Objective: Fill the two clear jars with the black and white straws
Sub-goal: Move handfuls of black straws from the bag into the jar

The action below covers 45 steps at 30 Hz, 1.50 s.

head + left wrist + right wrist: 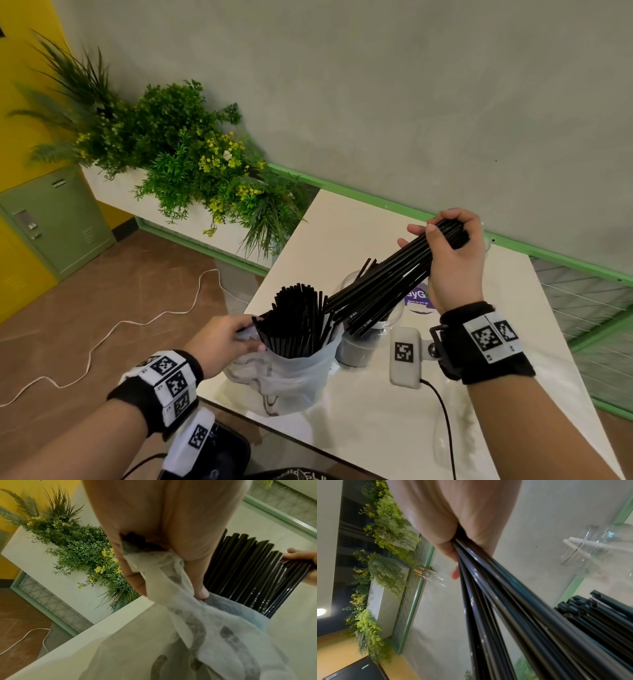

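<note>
On the white table [359,428] stands a thin white plastic bag [294,377] full of upright black straws [298,315]. My left hand [222,337] grips the bag's rim [171,566] on its left side. My right hand [452,260] holds a thick bundle of black straws [394,274] by its upper end. The bundle slants down-left, its lower ends at the mouth of a clear jar [356,349] that holds several black straws. In the right wrist view the bundle [513,608] runs out from my fist, and a second clear jar [594,550] holds white straws.
A purple sticker [418,301] lies on the table behind the jar. A planter of green plants [191,154] stands beyond the table's left edge. A green rail [376,202] runs along the wall. A small gold-capped glass bottle [428,573] lies near the far edge.
</note>
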Tool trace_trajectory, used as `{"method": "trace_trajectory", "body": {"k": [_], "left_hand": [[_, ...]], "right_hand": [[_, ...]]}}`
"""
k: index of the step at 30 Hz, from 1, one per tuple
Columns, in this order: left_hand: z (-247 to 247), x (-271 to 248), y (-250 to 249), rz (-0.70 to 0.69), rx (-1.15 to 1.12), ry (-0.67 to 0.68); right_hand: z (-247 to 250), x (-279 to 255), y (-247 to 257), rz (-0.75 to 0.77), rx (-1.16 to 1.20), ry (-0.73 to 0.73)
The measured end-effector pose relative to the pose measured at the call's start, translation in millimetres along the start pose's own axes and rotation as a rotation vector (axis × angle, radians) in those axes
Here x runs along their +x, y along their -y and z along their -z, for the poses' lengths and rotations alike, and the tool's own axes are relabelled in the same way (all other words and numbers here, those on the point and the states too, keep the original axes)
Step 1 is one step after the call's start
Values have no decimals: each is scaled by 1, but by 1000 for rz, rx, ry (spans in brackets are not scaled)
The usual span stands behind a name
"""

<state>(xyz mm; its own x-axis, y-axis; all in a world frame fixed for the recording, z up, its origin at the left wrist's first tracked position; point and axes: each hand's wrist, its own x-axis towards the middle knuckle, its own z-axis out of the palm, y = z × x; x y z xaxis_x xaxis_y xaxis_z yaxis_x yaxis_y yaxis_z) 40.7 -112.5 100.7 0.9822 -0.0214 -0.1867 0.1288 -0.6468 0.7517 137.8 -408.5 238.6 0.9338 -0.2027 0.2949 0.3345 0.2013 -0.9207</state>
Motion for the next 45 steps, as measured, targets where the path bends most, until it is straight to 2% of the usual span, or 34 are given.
{"method": "trace_trajectory", "body": {"k": [5,9,12,16,22,25,28,31,36,38,43,45], "left_hand": [[2,0,-1,10,19,4],[3,-2,-4,2,12,8],[3,-2,-6,-1,21,12],[2,0,-6,13,18,9],[2,-1,-7,20,37,9],[2,-2,-10,-5,37,0],[3,-3,-11,-6,46,-2],[3,-3,-10,-4,44,-5],[3,-4,-9,-1,50,-9],[3,-4,-9,-4,53,-9],[2,-2,-8,15,72,-6],[2,-2,-7,17,67,-4]], "right_hand": [[17,15,4,22,25,-105],[29,27,9,103,96,-225],[28,30,5,184,6,-236],[12,16,-21,245,-262,-161],[-1,-15,-68,377,-509,-73],[2,-23,-86,350,-611,29],[15,-22,-108,353,-898,170],[31,-17,-118,358,-1147,246],[50,-10,-116,293,-1042,370],[54,-8,-115,286,-1009,370],[59,-2,-113,331,-1041,385],[58,2,-112,330,-1082,435]]}}
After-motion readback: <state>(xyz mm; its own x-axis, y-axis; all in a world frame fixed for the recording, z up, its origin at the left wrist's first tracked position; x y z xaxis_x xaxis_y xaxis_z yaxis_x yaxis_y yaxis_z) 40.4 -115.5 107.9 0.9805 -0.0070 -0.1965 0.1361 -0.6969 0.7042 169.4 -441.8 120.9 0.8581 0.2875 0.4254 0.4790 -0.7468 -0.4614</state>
